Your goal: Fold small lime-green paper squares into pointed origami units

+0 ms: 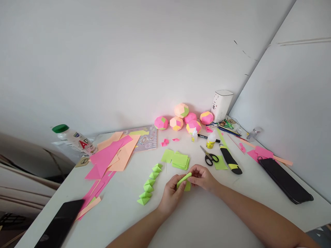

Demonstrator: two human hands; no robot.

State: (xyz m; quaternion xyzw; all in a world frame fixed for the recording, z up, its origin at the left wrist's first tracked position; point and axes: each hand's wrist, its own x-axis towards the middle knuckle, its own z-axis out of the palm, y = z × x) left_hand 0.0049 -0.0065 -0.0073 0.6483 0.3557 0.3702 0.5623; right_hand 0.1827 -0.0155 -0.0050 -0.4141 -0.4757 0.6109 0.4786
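A lime-green paper square (187, 186) is partly folded over, its upper part curled into a raised edge. My left hand (173, 191) pinches its left side, thumb on top. My right hand (203, 177) grips its upper right corner between thumb and fingers. Just beyond my hands lies a stack of green paper squares (180, 160), with another loose green square (167, 156) beside it. Left of my left hand runs a slanting row of several folded green paper pieces (148, 186). Black-handled scissors (209, 157) rest beyond my right hand.
A utility knife (230, 160), glue bottles (211, 141) and a marker (203, 137) lie at the right. Paper balls (176, 123) sit by the wall. Pink and orange sheets (108, 158), a white bottle (77, 140) and a dark tablet (60, 222) are leftward; a black case (286, 179) is rightward.
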